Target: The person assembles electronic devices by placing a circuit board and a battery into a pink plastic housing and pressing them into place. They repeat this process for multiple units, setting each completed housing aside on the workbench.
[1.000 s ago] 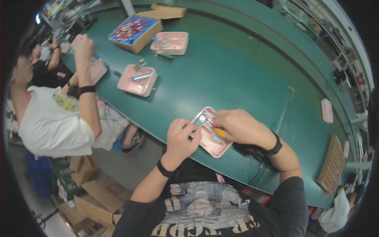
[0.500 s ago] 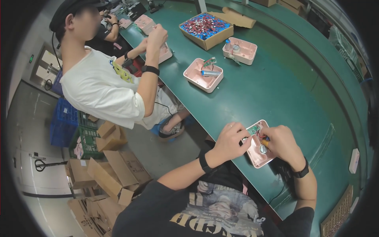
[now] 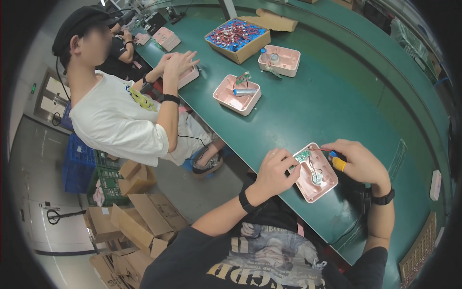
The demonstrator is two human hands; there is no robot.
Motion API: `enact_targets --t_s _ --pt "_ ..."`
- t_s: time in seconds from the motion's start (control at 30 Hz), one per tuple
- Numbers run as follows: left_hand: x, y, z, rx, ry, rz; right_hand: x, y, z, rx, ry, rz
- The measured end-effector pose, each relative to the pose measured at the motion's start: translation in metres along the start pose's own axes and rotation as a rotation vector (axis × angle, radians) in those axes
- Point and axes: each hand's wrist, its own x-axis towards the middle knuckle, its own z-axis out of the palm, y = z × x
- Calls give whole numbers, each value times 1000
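Note:
A pink plastic case (image 3: 314,195) lies hollow side up on the green bench in front of me. Inside it are a green circuit board (image 3: 302,156) at the far end, thin dark and red wires, and a round silvery part (image 3: 316,178). My left hand (image 3: 278,171) is closed at the case's left rim, thumb and fingers against the rim and the board's edge. Just off the right rim, my right hand (image 3: 358,161) pinches a blue cylindrical battery (image 3: 332,154), mostly hidden by the fingers. Red wire runs from the board to it. A yellow finger cot (image 3: 339,164) covers one fingertip.
Farther along the bench are a pink case with a blue battery (image 3: 237,98), another pink case (image 3: 287,62), and a carton of blue batteries with red wires (image 3: 238,38). A co-worker (image 3: 120,115) works at the left. Cardboard boxes (image 3: 149,212) stand on the floor.
My right hand has moved from over the case to beyond its right rim, drawing the blue battery and red wire outward. My left hand stays at the left rim. The co-worker's hands have lowered.

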Motion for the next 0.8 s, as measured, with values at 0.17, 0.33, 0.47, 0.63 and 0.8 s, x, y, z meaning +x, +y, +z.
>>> enact_targets --t_s 0.17,0.33,0.47,0.63,0.8 --pt "-2 -14 -10 89 11 16 17 0 -4 36 -57 53" --pt "1 -10 -10 61 -62 -26 22 12 9 70 40 2" --pt "1 -9 -9 69 -68 -14 17 -3 10 117 -54 193" --pt "-1 -14 -10 68 -66 -60 24 3 27 108 -4 80" --pt "1 -12 -9 74 -78 -43 23 5 28 26 -8 48"
